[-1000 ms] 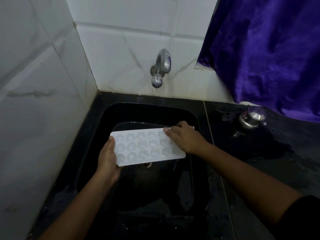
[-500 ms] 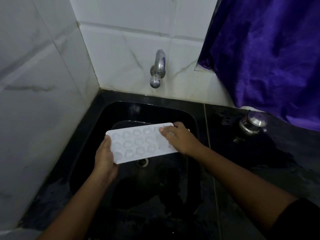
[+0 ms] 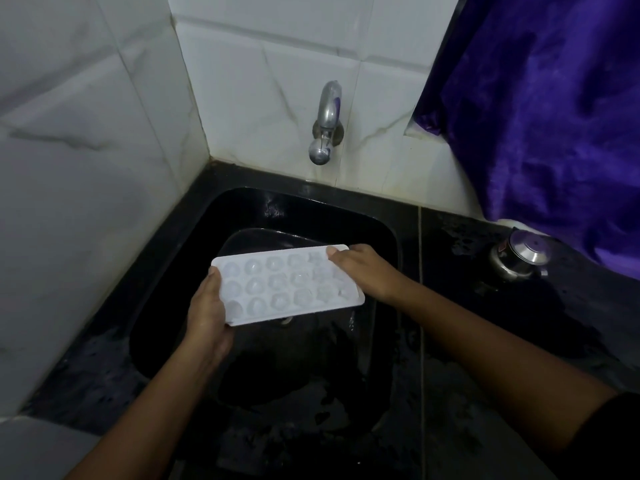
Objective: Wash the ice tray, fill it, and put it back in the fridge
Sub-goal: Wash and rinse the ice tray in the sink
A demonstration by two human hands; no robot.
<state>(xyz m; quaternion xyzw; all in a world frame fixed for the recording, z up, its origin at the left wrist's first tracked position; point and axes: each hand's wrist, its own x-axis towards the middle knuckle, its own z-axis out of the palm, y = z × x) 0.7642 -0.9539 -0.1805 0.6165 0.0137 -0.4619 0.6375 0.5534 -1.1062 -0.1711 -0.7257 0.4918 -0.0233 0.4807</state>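
The white plastic ice tray with round cups point(image 3: 287, 285) sits over the black stone sink point(image 3: 381, 216), in front of and below the shiny metal tap point(image 3: 325, 123) on the white tiled back wall point(image 3: 259, 98). The left hand point(image 3: 207, 313) holds its left end and the right hand point(image 3: 367, 271) holds its right end. Right of the sink, a small steel pot with a lid point(image 3: 519, 254) stands on the black wet counter point(image 3: 502, 341). The purple shiny curtain point(image 3: 540, 116) hangs behind and above it.

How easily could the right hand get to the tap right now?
Probably easily: nothing stands between the right hand and the tap above the sink. It must first let go of the ice tray, which the left hand also holds.
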